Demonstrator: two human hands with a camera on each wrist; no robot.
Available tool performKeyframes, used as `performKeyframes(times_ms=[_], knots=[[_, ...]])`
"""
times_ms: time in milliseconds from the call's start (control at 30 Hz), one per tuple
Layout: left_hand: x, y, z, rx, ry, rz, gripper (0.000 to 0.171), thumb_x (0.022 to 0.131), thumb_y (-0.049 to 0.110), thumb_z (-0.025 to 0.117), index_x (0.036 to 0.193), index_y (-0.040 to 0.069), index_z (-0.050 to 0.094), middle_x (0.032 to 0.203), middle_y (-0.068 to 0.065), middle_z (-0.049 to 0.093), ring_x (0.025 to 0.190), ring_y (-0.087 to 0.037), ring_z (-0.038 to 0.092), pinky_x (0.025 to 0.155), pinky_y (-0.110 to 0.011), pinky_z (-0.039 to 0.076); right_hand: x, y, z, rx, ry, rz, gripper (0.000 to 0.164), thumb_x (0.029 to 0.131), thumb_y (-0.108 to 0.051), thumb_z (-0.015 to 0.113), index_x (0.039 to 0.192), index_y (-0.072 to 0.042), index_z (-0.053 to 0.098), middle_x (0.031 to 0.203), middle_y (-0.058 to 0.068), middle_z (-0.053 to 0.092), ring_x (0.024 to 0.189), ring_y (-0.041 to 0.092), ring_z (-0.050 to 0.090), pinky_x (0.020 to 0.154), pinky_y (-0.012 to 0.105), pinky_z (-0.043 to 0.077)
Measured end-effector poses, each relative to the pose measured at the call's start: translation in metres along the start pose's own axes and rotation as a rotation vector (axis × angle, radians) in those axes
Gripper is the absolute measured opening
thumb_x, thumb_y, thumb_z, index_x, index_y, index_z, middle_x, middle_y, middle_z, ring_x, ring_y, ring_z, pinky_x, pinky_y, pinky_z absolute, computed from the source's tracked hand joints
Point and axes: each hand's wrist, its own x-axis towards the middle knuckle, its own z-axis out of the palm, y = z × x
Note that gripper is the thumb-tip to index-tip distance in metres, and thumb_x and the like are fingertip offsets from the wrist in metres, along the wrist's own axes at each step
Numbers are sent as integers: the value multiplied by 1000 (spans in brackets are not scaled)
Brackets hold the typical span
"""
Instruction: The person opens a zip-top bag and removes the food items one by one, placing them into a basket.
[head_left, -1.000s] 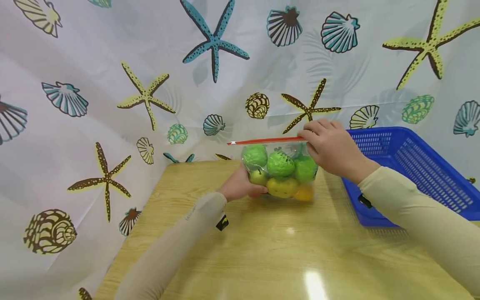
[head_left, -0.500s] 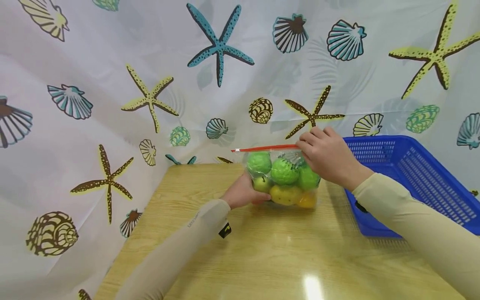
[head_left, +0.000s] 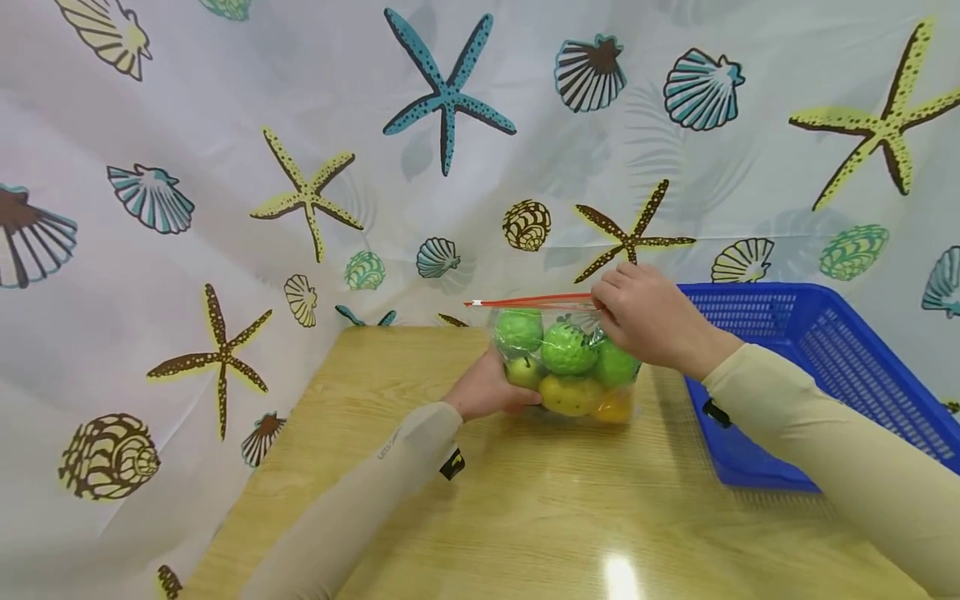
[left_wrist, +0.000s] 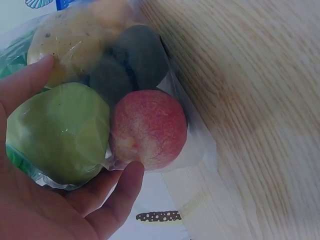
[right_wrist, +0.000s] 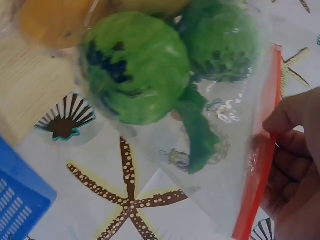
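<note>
A clear zip bag (head_left: 567,318) with a red closure strip (head_left: 525,300) stands upright on the table, filled with fruit. Green round fruits (head_left: 568,348) lie at the top, with a yellow one (head_left: 572,395) and an orange one (head_left: 613,406) below. The left wrist view also reveals a red apple-like fruit (left_wrist: 149,129), a yellow-green fruit (left_wrist: 60,132) and dark shapes. My left hand (head_left: 491,385) holds the bag's lower left side, thumb in front. My right hand (head_left: 648,321) pinches the strip near its right end. A white slider (head_left: 476,303) sits at the strip's left end.
To the right on the wooden table (head_left: 525,508) stands a blue plastic basket (head_left: 757,467) with slotted walls, close by the right forearm. A white curtain (head_left: 315,83) printed with starfish and shells hangs behind and to the left.
The whole head view has shifted slightly, with the scene lower in it. My right hand has slid a little left along the red strip. The left hand keeps its hold on the bag.
</note>
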Motion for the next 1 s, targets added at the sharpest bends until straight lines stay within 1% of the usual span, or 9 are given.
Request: performKeyframes(times_ms=[167,233,367,433,600,733,833,933,1000], knots=[[-1,3,2,-9,-6,11,76,68,13,86,129,22,43,109,-7,57,71,-20,66,65,-43,58,5,-6,-12,113,-158,82,11,80,-4,61,78,-12,55,68,-1,56,61,15,47,62,38,44],[0,4,2,-1,-6,23,74,67,14,86,128,21,45,108,-6,58,70,-19,66,65,-42,58,8,-8,-17,162,-238,129,8,83,-3,59,86,-11,60,75,0,61,64,13,50,62,36,48],[0,7,2,9,-5,23,79,67,13,87,131,22,43,110,-6,57,72,-21,66,65,-44,58,16,-13,-25,243,-374,182,22,91,-1,50,101,-9,68,91,4,68,74,12,58,66,37,53],[-1,9,2,-1,-5,18,82,66,12,87,133,23,41,112,-6,56,75,-20,65,65,-44,58,21,-13,-27,287,-411,177,26,92,2,46,99,-8,69,92,6,69,77,14,59,68,39,53],[-2,7,0,14,5,31,87,64,13,88,135,27,40,113,-5,56,82,-19,63,64,-40,58,31,-11,-25,382,-460,135,37,90,11,38,85,-10,69,81,6,67,68,14,56,64,38,51],[-2,4,-1,45,9,47,86,63,15,89,132,27,41,113,-3,56,86,-17,60,63,-37,58,36,-6,-20,423,-543,135,41,81,16,43,89,-13,71,86,5,69,76,16,60,67,37,53],[-4,4,-1,27,2,20,85,63,15,89,132,26,40,113,-4,55,82,-18,63,65,-40,58,40,-4,-18,429,-633,133,39,78,14,51,97,-14,71,95,7,69,88,21,61,72,40,54],[-10,12,-1,-5,-6,0,89,64,10,88,134,23,35,112,-10,55,76,-25,65,67,-47,57,45,-4,-19,407,-718,118,35,78,7,62,107,-12,68,101,12,67,92,25,59,73,42,53],[-15,20,-1,-21,-7,1,90,65,7,86,136,19,31,113,-13,54,75,-28,66,68,-50,57,48,-6,-19,380,-771,114,40,79,0,69,117,-10,64,107,14,65,96,27,58,74,42,53]])
